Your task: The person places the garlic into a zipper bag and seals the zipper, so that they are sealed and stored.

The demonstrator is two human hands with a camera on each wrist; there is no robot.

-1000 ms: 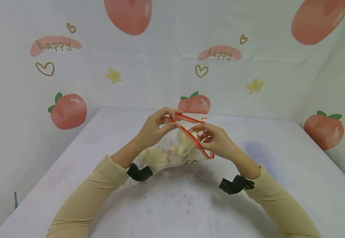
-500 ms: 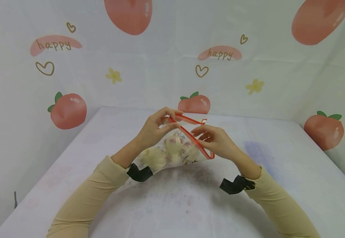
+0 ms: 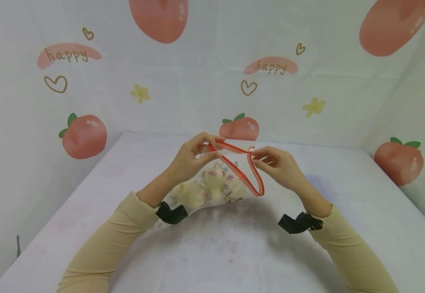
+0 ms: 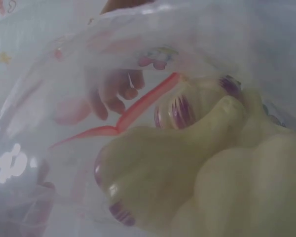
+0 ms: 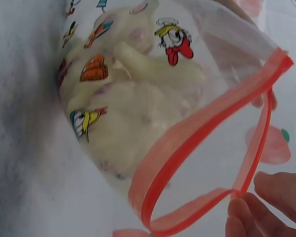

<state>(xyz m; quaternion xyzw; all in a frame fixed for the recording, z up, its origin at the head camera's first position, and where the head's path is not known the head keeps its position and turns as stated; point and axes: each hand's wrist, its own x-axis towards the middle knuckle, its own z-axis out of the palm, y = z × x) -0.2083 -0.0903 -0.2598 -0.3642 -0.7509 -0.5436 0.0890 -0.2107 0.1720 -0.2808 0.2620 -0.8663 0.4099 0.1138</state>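
A clear zip bag [image 3: 220, 196] with a red zip edge holds several cream garlic bulbs [image 3: 188, 194] streaked with purple. Cartoon ducks are printed on its side, and its mouth gapes toward the right. My left hand [image 3: 190, 156] pinches the top of the mouth between thumb and fingers. At the far right corner of the red zip edge [image 5: 204, 118], my right hand [image 3: 280, 165] has its fingertips right at the rim, thumb and index finger apart. The left wrist view looks through the plastic at the garlic [image 4: 153, 173], close up.
A white table [image 3: 198, 260] with faint stains lies under the bag. Behind it hangs a white cloth backdrop [image 3: 198, 81] printed with peaches, hearts and flowers. Black straps [image 3: 172, 213] sit at both wrists.
My right hand has let a garlic bulb go inside the bag and drawn back out to the mouth's far right corner. The bulb now rests among the others; my left hand stays put.
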